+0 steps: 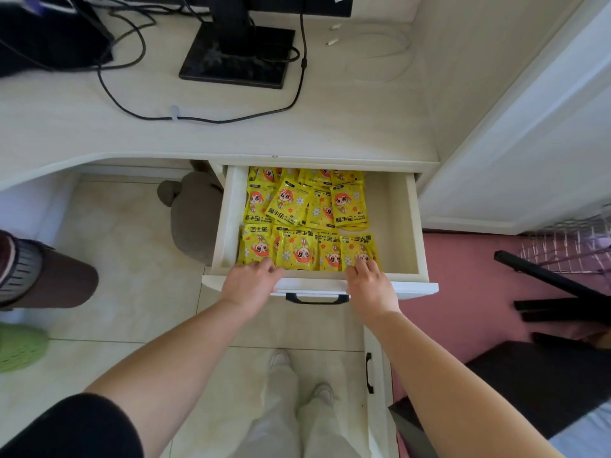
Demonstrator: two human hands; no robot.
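Observation:
A white desk drawer (400, 223) stands pulled out, with a dark handle (316, 298) on its front. Inside lie several yellow hand-warmer packets (299, 206) with an orange cartoon figure, in a back row and a front row (299, 251). My left hand (253, 284) reaches over the drawer front, fingers curled down onto the left end of the front row. My right hand (368, 280) does the same at the right end, fingertips on a packet (358, 249). Whether either hand actually grips a packet cannot be told. The right third of the drawer is bare.
The white desk top (231, 137) above carries a monitor stand (236, 57) and black cables (205, 119). A grey plush toy (191, 213) lies under the desk. A second person's leg (49, 279) and green slipper (20, 348) are at left. A black chair frame (558, 292) stands at right.

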